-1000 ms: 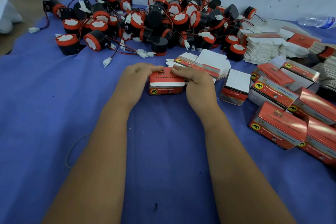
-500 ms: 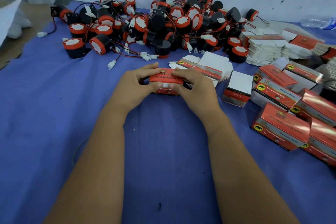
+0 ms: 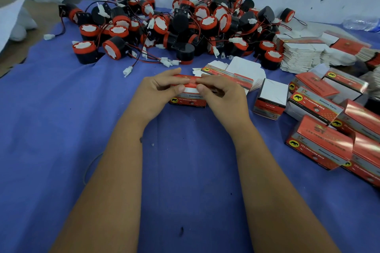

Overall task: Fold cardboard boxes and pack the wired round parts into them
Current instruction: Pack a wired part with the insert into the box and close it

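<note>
hands: left hand [image 3: 159, 92] and right hand [image 3: 221, 95] pinch red printed cardboard box [image 3: 188, 99]
tip: keep flap square, tuck toward 12 o'clock

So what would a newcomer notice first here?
Probably the heap of red-and-black wired round parts at the back of the blue cloth. Next, the left hand and right hand pinching a red box at centre, with folded boxes stacked at right.

box [image 3: 188, 100] top hidden by hands, bottle [image 3: 362, 24] cropped right
</note>
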Available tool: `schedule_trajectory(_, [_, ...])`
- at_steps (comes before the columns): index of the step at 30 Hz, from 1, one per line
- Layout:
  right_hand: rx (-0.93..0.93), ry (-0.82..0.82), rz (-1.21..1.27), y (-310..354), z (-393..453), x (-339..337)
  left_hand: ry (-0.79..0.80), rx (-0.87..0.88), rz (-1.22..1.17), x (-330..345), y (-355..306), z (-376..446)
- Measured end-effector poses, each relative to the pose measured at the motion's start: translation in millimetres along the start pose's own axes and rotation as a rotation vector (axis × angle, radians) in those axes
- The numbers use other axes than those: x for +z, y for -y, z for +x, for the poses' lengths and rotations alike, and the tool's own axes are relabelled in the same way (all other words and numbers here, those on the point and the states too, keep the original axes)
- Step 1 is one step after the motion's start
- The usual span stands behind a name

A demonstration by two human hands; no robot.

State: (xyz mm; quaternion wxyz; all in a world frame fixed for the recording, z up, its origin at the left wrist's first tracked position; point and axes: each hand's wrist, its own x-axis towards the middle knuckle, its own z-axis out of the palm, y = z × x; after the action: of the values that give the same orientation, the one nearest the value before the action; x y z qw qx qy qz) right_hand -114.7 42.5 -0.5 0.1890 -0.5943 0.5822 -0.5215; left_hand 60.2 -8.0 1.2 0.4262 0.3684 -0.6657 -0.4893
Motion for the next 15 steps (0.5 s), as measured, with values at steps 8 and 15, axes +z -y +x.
schedule_trajectory(8, [-0.348,-0.213,-0.348,-0.7,0.8,2.9,-0.013,0.040,0.101,0.9,1.7,-2.0])
schedule_trajectory(15, [-0.302,-0.123,-0.484,0.5,4.5,7.1,-0.269,0.309,0.620,14.3,2.5,0.3])
